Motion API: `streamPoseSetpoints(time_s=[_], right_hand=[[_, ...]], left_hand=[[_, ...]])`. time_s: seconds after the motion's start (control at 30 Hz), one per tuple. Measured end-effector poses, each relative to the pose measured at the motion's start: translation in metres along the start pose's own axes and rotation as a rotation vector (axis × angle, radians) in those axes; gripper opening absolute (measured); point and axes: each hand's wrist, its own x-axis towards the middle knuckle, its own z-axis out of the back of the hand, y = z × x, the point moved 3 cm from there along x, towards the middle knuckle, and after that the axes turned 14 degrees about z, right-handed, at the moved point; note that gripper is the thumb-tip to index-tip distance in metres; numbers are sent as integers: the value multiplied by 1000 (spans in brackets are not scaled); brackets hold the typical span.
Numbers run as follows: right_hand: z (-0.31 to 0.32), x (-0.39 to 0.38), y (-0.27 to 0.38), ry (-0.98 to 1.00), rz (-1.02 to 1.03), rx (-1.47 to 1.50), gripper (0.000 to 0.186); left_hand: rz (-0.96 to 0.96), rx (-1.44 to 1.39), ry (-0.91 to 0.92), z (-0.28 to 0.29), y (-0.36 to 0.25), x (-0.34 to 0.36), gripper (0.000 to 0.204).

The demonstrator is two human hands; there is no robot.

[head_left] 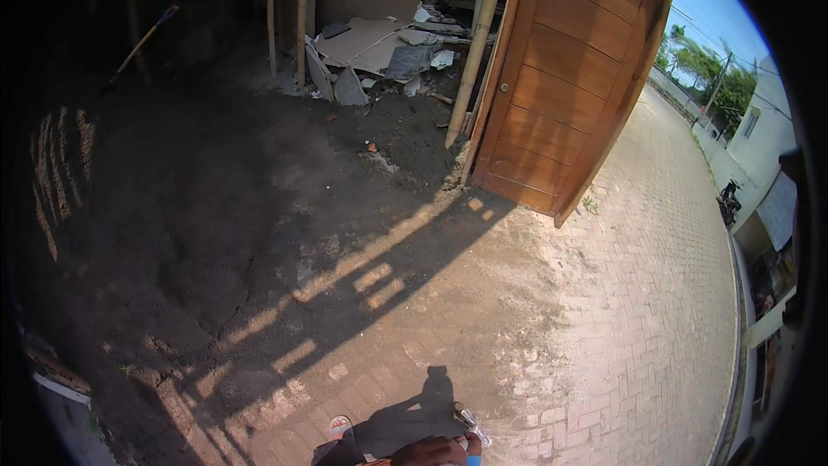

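Observation:
At the lower edge a small part of what looks like my right hand (472,443) shows, with a bit of blue beside it. Its fingers are too small and dark to make out, so I cannot tell whether it holds anything. It is nearest to my right sandalled foot (470,425). My left hand does not show. My left foot (341,426), also in a sandal, stands on the paving to the left of my shadow (423,418). Brown and dark clothing (427,451) fills the bottom middle.
A brown wooden door (561,78) in its frame stands upright ahead, beside a bamboo pole (479,47). Behind lies rubble (379,52) of broken boards. A long-handled tool (142,47) leans at the far left. Dark sand (198,173) covers the left; a paved lane (655,293) runs right.

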Motion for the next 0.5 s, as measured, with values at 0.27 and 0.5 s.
streamPoseSetpoints(time_s=[0.27, 0.5], right_hand=[[89, -78, 172, 358, 869, -1131, 48], [100, -207, 293, 167, 1235, -367, 70]], left_hand=[[-169, -93, 419, -236, 124, 104, 33], [191, 36, 686, -335, 167, 130, 27]])
